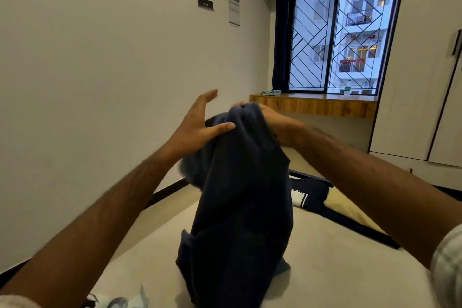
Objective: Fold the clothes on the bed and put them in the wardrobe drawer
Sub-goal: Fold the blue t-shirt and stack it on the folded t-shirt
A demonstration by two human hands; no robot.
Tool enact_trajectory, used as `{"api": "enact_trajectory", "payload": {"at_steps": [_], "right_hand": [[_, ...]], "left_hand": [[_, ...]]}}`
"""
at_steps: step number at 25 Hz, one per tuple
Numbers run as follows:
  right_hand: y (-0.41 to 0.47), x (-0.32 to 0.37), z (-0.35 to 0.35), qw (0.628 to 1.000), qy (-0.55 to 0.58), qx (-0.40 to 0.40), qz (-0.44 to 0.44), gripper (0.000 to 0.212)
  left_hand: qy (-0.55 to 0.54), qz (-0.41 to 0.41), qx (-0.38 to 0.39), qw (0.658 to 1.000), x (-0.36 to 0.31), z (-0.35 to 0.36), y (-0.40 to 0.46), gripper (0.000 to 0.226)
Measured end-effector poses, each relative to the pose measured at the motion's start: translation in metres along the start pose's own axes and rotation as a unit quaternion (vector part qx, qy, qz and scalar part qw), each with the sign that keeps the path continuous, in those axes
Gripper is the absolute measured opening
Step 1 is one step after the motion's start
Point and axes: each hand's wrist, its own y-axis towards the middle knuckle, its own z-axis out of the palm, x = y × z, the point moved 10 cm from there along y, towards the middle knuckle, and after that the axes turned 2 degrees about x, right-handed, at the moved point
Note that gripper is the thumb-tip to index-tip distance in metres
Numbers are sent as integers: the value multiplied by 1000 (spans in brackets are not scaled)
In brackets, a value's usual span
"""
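A dark navy garment point(240, 197) hangs in the air above the bed point(325, 270), its lower end bunched on the sheet. My right hand point(277, 122) grips the top of the garment, with the cloth draped over the fingers. My left hand point(200, 125) is beside it on the left, fingers straight and spread, the thumb touching the cloth. A second dark garment point(310, 192) with a white patch lies flat further up the bed. Light-coloured clothes point(117, 301) lie at the bed's near edge.
A white wardrobe point(430, 82) with tall doors stands on the right. A wooden ledge point(315, 105) runs under the barred window point(342, 35), with a small cloth on it. A bare wall point(112, 82) closes the left side.
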Motion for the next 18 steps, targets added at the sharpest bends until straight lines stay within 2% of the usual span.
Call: {"api": "enact_trajectory", "payload": {"at_steps": [2, 4, 6, 8, 10, 11, 12, 14, 16, 18], "right_hand": [[1, -12, 10, 1000, 9, -4, 5, 31], [3, -24, 16, 999, -29, -23, -13, 26], [2, -40, 8, 1000, -6, -16, 3, 32], [-5, -69, 3, 997, 33, 18, 66, 48], [-18, -102, 17, 994, -31, 62, 89, 68], [-25, -117, 25, 990, -80, 75, 85, 71], [-25, -129, 25, 988, -118, 56, 77, 66], [-15, -133, 3, 986, -150, -57, 35, 49], [-6, -121, -26, 964, -222, -148, 13, 38], [4, -123, -34, 940, -317, -112, 50, 15]], "left_hand": [[-18, -32, 66, 997, 3, 10, 9, 58], [38, -41, 67, 996, 11, 17, 7, 35], [65, -57, 24, 996, 22, 19, -4, 20], [52, -101, -60, 992, 37, 3, -10, 14], [53, -148, -116, 981, 46, -15, -10, 14], [70, -153, -122, 978, 43, -19, -8, 15], [85, -151, -116, 978, 40, -20, -5, 17], [102, -134, -97, 981, 32, -19, -2, 22], [106, -127, -88, 982, 33, -22, -5, 19], [121, -120, -71, 983, 39, -31, -9, 14]]}}
